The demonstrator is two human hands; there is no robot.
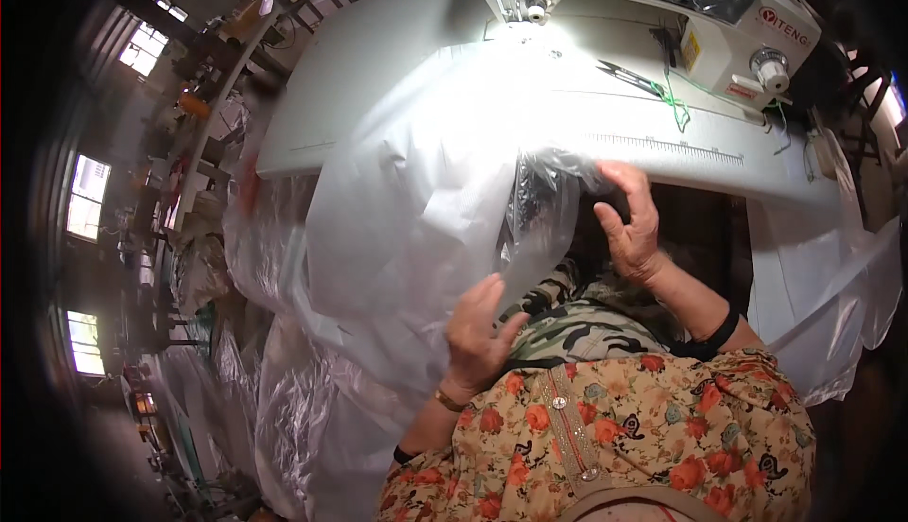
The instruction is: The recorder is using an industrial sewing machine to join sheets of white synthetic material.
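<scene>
White and clear plastic sheeting [397,210] drapes from the sewing machine's [539,2] needle area over the table's front edge and down to my left. My left hand [478,338] is beside the lower part of this sheeting, its fingers stretched and thumb apart, gripping nothing that I can see. Up at the table edge, my right hand [629,224] has its fingers extended and thumb spread. Its fingertips are at a crumpled clear plastic edge [558,167]; whether they touch it I cannot tell. Glare from the lamp hides the needle area.
On the white machine table [378,49] lie dark thread snips [629,78] and a tangle of green thread [679,111]. A ruler scale [662,142] runs along the front edge. More translucent sheeting [832,286] hangs at the right, and piled plastic [293,408] stands at the left.
</scene>
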